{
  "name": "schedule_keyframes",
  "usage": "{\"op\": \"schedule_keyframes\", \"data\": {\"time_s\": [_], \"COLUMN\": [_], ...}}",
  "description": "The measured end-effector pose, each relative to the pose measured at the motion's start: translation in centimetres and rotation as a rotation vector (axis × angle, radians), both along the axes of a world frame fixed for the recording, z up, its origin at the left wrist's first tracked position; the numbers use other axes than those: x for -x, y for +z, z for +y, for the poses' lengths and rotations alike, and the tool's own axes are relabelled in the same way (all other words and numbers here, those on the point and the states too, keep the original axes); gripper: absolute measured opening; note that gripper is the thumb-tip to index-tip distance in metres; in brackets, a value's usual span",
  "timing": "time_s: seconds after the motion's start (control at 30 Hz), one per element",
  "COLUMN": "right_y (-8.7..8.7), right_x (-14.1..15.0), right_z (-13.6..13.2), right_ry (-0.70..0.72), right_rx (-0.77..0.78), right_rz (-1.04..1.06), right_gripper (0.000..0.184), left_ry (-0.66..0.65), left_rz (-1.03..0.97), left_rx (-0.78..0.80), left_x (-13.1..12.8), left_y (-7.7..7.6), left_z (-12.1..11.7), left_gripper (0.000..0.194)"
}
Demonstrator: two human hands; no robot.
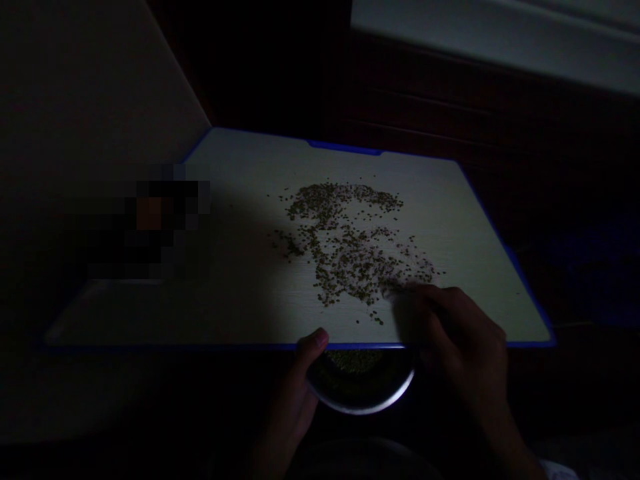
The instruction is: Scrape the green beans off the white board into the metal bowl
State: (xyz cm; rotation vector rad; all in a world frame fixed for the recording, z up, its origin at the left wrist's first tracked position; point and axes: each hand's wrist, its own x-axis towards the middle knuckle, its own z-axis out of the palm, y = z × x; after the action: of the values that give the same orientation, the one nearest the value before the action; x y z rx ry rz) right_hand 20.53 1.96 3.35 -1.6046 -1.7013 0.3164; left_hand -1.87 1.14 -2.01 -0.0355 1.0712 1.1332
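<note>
A white board (240,193) with a blue rim lies in front of me, with many small dark greenish grains (350,260) scattered over its middle. My left hand (303,380) grips the front edge of the board, its thumb on top and its other fingers mostly hidden below. My right hand (465,340) is over the right front part of the board, fingers pinched at the edge of the grains. What those fingers hold, if anything, is too dark to make out. Under the front edge is a round metal bowl (383,405) with greenish grains inside, partly covered by the board.
The scene is very dark. A blurred-out patch (150,223) covers the board's left end. Beyond the board are a dark ridged surface (425,107) and a pale ledge (500,47). A dim blue object (600,267) is at the right. A pale surface (90,87) rises at the left.
</note>
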Motion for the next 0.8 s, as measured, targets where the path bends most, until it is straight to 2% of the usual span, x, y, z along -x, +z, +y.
{"op": "schedule_keyframes", "data": {"time_s": [0.1,0.2,0.37,0.57,0.8], "right_y": [0.06,0.21,0.33,0.61,0.17], "right_x": [-0.16,-0.22,-0.43,-0.55,0.00], "right_z": [0.35,0.56,0.55,0.23,0.24], "right_ry": [0.003,0.066,0.142,0.146,0.161], "right_rx": [-0.025,-0.039,-0.071,-0.056,-0.035], "right_rz": [-0.006,-0.001,-0.015,-0.032,0.022], "right_gripper": [0.021,0.022,0.025,0.027,0.026], "left_ry": [0.007,0.029,0.026,0.021,0.018], "left_rz": [0.011,0.020,-0.007,-0.026,0.008], "left_rx": [-0.026,0.006,-0.010,-0.002,0.008], "left_x": [0.06,0.05,-0.09,-0.02,-0.11], "left_y": [-0.08,-0.17,-0.21,-0.38,0.14], "left_z": [-0.09,-0.15,-0.04,-0.27,0.04], "left_gripper": [0.032,0.030,0.033,0.047,0.048]}}
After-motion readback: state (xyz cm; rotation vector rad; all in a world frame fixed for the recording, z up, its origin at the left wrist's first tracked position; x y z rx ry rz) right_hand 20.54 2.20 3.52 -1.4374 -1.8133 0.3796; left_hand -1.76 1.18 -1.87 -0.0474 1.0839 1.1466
